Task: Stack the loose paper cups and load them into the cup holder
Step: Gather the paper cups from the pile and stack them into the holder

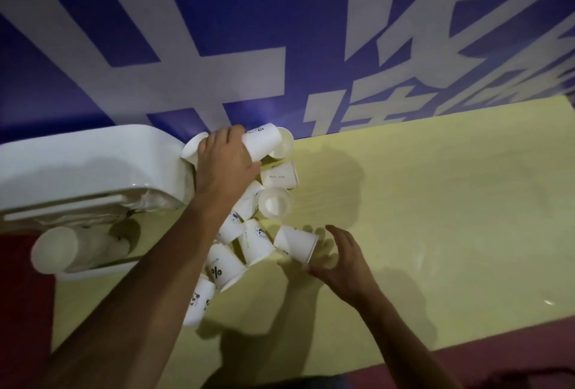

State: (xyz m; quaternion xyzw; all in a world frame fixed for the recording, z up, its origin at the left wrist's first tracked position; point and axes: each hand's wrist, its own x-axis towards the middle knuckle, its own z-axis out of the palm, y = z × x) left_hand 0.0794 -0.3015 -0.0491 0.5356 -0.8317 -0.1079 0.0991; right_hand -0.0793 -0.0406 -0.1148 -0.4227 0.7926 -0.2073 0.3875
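The loose paper cups (255,241) are heaped on the pale yellow desk (435,202), just left of the view's centre. Some are stood upright, some inverted, and several are laid on their sides.

At the heap's twelve o'clock a side-lying cup (264,142) is gripped by the left hand (224,161), with the fingers curled over its wall. This hold is judged to suit lifting the cup and nesting it into a neighbour.

At the heap's four o'clock a tipped cup (297,247) is met by the right hand (340,264). Its fingers are spread and lightly curved towards the cup's open mouth, as if to steady or receive it. Whether the cup is actually touched cannot be told.

At nine o'clock of the view a white moulded unit (93,167), taken to be the cup holder, is set against the blue banner (217,30). At its six o'clock a nested stack (62,248) is laid on its side above a white tray (93,272), presumably kept close for loading.

With most cups unstacked, the task is judged to be at an early stage, and gathering is best done one cup at a time so that rims are not crushed.
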